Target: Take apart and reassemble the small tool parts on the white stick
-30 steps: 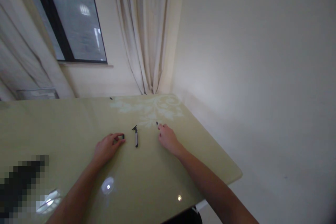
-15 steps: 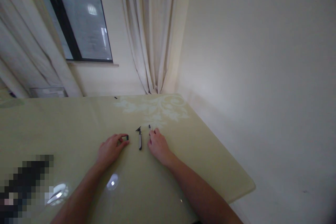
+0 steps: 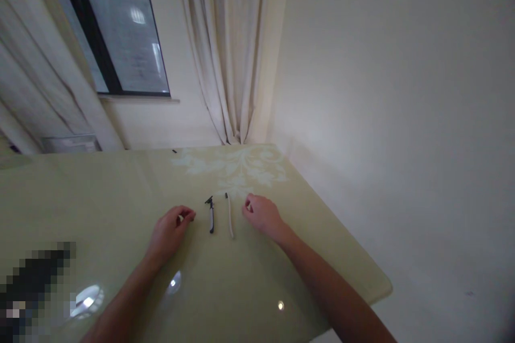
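My left hand [image 3: 171,228] rests low over the table, left of a razor [image 3: 212,220]. Its thumb and fingertips are closed together; the small dark piece seen there earlier is hidden or too small to make out. The razor lies with its black head away from me and its grey and black handle toward me. Beside it on the right is a slim toothbrush [image 3: 230,217] with a pale handle and a dark head end. My right hand [image 3: 263,216] is apart from the toothbrush, to its right, fingers curled in with nothing visible in them.
The glossy pale table [image 3: 132,187] has a white floral pattern near its far edge. A small black piece [image 3: 174,151] lies at that edge. Curtains [image 3: 225,53] and a window [image 3: 120,32] stand behind; a plain wall [image 3: 382,118] borders the right side.
My right hand has let go of the toothbrush and moved right, leaving it lying on the table. The fingers of my left hand have drawn together, and the dark piece no longer shows.
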Tool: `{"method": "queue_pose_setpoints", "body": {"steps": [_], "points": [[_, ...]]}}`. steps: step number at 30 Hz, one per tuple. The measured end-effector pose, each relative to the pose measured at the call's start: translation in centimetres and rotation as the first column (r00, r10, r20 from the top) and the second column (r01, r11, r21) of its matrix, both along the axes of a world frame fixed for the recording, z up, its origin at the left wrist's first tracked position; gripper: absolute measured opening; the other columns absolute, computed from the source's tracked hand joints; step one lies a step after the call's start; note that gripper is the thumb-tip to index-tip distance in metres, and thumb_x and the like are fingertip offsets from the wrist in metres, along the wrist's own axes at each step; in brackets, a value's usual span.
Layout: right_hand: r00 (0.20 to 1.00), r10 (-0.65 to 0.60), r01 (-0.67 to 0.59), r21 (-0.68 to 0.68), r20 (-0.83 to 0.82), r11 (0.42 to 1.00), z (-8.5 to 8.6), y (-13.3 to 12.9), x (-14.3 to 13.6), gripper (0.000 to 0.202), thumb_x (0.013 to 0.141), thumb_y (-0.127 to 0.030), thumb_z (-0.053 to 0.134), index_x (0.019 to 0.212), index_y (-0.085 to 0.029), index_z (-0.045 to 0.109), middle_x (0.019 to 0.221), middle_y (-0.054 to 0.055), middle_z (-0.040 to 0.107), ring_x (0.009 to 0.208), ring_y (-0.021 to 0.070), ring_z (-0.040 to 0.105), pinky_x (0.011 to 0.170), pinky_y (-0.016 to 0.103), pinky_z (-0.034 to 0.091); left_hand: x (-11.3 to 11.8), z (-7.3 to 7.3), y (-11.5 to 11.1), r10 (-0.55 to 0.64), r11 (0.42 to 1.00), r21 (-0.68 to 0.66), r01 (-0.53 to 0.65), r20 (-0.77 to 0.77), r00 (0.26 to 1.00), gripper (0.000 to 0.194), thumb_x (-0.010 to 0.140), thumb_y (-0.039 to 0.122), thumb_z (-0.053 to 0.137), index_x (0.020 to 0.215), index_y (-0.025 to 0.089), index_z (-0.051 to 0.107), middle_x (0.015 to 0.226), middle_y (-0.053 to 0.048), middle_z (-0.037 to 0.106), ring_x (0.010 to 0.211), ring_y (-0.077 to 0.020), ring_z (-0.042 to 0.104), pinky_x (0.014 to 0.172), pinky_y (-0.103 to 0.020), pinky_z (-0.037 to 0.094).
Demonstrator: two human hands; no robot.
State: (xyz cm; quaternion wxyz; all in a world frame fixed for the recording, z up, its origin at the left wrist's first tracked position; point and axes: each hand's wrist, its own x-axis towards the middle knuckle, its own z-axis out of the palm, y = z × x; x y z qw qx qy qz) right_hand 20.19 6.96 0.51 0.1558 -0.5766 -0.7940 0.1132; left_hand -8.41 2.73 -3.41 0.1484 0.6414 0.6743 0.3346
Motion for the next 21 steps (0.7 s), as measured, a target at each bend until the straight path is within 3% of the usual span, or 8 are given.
{"method": "queue_pose_setpoints", "body": {"steps": [3,5,8,11,16,19,21], "points": [[0.997,0.066,-0.067,-0.042,-0.036,0.997,-1.3,0.5,2.5,0.013,0.093,-0.029,0.062,0.092,-0.020,0.070,0.085,0.004,0.072,0.075,0.0171,0.062,0.065,0.026,0.036,2.5,0.5,-1.0,-0.030,0.999,0.024,0.031,-0.033,0.999,0.039,0.096,0.048,0.037,0.087,0.023,0.066,0.087,-0.007,0.074,0.081,-0.0239,0.068,0.076,-0.034,0.050],[0.994,0.060,-0.064,-0.045,-0.095,0.997,-2.3,0.6,3.5,0.011,0.093,-0.026,0.062,0.092,-0.019,0.069,0.082,0.003,0.072,0.072,0.0152,0.061,0.064,0.025,0.034,4.1,0.7,-1.8,-0.013,1.000,-0.018,0.010,-0.166,0.986,0.041,0.099,0.046,0.033,0.081,0.023,0.062,0.085,-0.008,0.073,0.080,-0.0245,0.068,0.074,-0.034,0.048],[0.987,0.067,-0.075,-0.052,-0.143,0.996,-3.1,0.2,3.7,0.012,0.094,-0.029,0.062,0.093,-0.019,0.069,0.081,0.002,0.071,0.071,0.0140,0.059,0.064,0.024,0.034,5.9,0.8,-2.6,0.022,0.995,-0.079,-0.055,-0.379,0.925,0.047,0.098,0.058,0.036,0.073,0.024,0.056,0.077,-0.008,0.071,0.074,-0.0260,0.067,0.070,-0.035,0.046],[0.992,0.073,-0.080,-0.055,-0.107,0.995,-3.0,-0.1,3.3,0.013,0.094,-0.032,0.063,0.094,-0.021,0.069,0.081,0.001,0.070,0.073,0.0150,0.059,0.064,0.025,0.033,6.7,0.5,-2.7,0.017,0.990,-0.111,-0.083,-0.492,0.870,0.050,0.095,0.065,0.040,0.072,0.024,0.055,0.076,-0.010,0.071,0.072,-0.0278,0.068,0.068,-0.036,0.044],[0.993,0.049,-0.054,-0.046,-0.109,0.997,-2.7,-0.3,2.7,0.010,0.092,-0.029,0.064,0.091,-0.021,0.070,0.080,0.003,0.070,0.072,0.0163,0.058,0.064,0.026,0.033,6.8,0.1,-2.4,-0.027,0.981,-0.178,-0.083,-0.541,0.841,0.043,0.099,0.054,0.037,0.078,0.023,0.057,0.084,-0.011,0.073,0.074,-0.0293,0.070,0.066,-0.036,0.042],[0.967,-0.010,-0.001,-0.043,-0.255,0.999,-2.5,-0.4,2.2,0.018,0.094,-0.030,0.062,0.082,-0.018,0.069,0.076,0.003,0.069,0.068,0.0150,0.056,0.064,0.026,0.034,6.6,0.6,-2.5,-0.012,0.973,-0.205,-0.106,-0.503,0.864,0.039,0.100,0.047,0.034,0.080,0.023,0.058,0.083,-0.010,0.073,0.072,-0.0283,0.068,0.064,-0.035,0.041],[0.912,0.011,-0.037,-0.055,-0.411,0.998,-2.3,-0.9,1.6,0.030,0.098,-0.038,0.058,0.080,-0.017,0.069,0.072,0.002,0.065,0.066,0.0142,0.055,0.064,0.026,0.036,6.7,1.3,-2.8,0.040,0.984,-0.138,-0.112,-0.443,0.896,0.040,0.100,0.047,0.033,0.079,0.024,0.058,0.079,-0.008,0.071,0.071,-0.0260,0.066,0.065,-0.034,0.041]]}}
